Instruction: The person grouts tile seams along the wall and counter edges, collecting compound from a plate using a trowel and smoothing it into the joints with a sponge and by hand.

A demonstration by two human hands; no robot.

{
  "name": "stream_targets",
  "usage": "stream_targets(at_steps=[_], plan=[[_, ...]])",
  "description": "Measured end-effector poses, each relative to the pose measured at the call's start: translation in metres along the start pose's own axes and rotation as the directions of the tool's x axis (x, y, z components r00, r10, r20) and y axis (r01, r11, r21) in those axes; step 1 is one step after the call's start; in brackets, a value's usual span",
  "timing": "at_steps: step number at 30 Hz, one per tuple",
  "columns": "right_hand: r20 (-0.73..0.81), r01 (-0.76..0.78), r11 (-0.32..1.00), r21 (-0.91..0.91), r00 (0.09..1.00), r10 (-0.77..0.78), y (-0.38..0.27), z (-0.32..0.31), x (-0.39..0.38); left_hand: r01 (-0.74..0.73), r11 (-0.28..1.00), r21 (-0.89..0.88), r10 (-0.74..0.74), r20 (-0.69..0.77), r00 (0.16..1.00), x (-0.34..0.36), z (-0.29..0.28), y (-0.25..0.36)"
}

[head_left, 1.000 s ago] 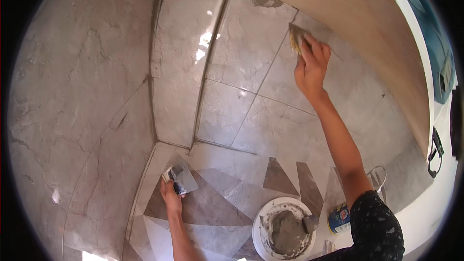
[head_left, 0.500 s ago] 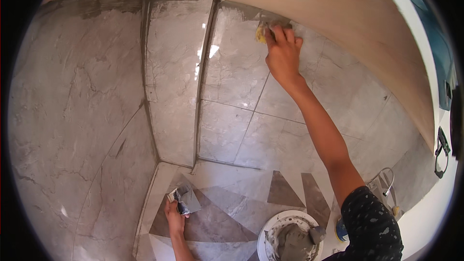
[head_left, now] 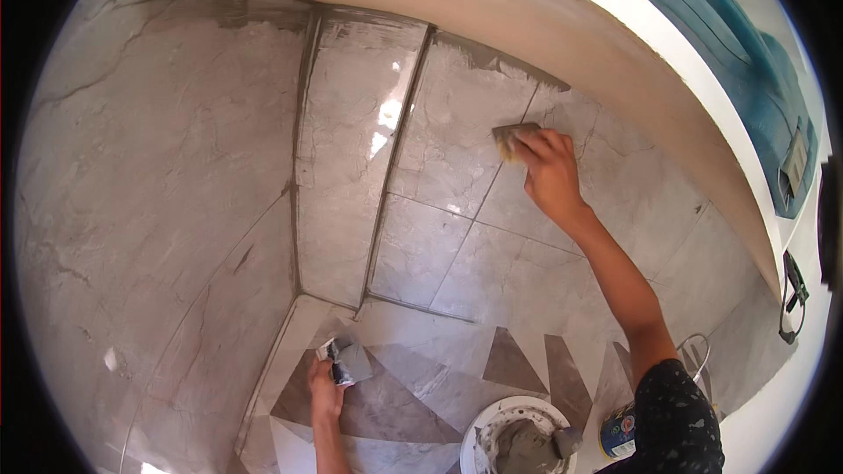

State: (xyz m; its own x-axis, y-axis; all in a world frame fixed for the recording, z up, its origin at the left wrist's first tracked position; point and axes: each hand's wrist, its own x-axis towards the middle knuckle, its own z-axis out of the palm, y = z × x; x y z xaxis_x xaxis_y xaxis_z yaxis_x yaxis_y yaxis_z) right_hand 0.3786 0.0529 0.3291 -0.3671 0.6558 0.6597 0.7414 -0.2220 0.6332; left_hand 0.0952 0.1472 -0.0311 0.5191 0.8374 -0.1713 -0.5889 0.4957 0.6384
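Note:
My right hand (head_left: 553, 171) is raised against the tiled wall (head_left: 457, 149), its fingers closed on a small scraper (head_left: 512, 136) with a grey edge and a yellowish part. The scraper is beside a vertical joint between tiles, below the grey grout band along the top of the tiling. Lower left, my left hand (head_left: 325, 391) grips a flat, square grout-smeared plate (head_left: 354, 364) by its edge, held above the floor. A white bucket (head_left: 474, 439) of grey grout (head_left: 527, 449) stands between my arms, with a dark tool (head_left: 566, 441) resting at its right rim.
A narrow boxed-out tiled column (head_left: 342, 158) stands in the corner beside the left wall (head_left: 158, 193). Above the tiling runs a beige ledge (head_left: 615, 70), with a blue plastic object (head_left: 729, 44) beyond it. A blue can (head_left: 618, 433) and a thin white hose (head_left: 698, 342) are at the right.
My right hand has moved down and slightly right with the scraper, away from the grout band at the top. My left hand still holds the plate. The view has shifted, showing more of the blue object.

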Motion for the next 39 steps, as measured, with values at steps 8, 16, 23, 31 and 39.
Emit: stream_targets(at_steps=[8,16,23,31,39], plan=[[-0.191,0.504,0.847,-0.168,0.826,-0.530,0.014,0.031,0.095,0.120,0.990,-0.069,-0.117,0.050,0.992,0.012,-0.010,-0.021],[-0.134,0.530,0.746,-0.403,0.772,-0.621,0.027,0.049,0.137,0.159,0.985,-0.070,-0.152,0.105,0.983,0.008,-0.015,-0.015],[0.097,0.416,0.749,-0.516,0.897,-0.431,0.009,0.042,0.135,0.140,0.989,-0.037,-0.136,0.093,0.986,0.010,-0.018,-0.018],[0.195,0.432,0.705,-0.563,0.898,-0.394,0.058,-0.015,0.061,0.143,0.989,0.028,-0.146,0.129,0.981,0.007,-0.016,-0.012],[0.300,-0.040,0.953,-0.302,0.944,0.135,0.053,-0.098,-0.053,0.101,0.994,0.045,-0.107,0.146,0.984,-0.025,0.035,0.005]])
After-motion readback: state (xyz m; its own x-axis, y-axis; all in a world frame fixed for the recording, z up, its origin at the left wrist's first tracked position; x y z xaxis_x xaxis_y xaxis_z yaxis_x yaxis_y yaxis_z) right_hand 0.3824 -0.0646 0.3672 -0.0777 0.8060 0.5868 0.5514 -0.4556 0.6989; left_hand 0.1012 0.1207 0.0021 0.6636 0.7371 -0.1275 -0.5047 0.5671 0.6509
